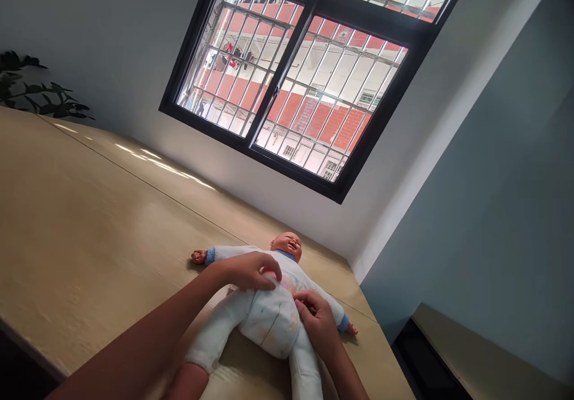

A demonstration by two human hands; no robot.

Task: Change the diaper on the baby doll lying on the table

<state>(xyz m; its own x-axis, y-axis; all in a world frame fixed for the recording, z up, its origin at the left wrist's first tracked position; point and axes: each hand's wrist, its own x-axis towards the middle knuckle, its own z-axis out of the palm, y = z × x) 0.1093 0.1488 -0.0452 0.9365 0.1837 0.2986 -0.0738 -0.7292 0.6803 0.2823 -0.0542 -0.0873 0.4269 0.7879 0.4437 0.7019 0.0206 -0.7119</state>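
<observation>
Head view: we find the doll (280, 304) lying on its back on the desk (112, 208), lower centre of the frame, with its white top (309, 280) and white pants (269, 322) both on. We note the left hand (253, 271) and right hand (319, 322) apparently pinching the pants' waistband, one at each side. We judge the dressing largely done, the waist fit unfinished.

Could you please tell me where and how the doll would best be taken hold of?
Probably by its torso, from both sides at once: the doll lies on its back on the table with arms spread out, so its flanks look reachable, and the torso is broader than the limbs.
</observation>
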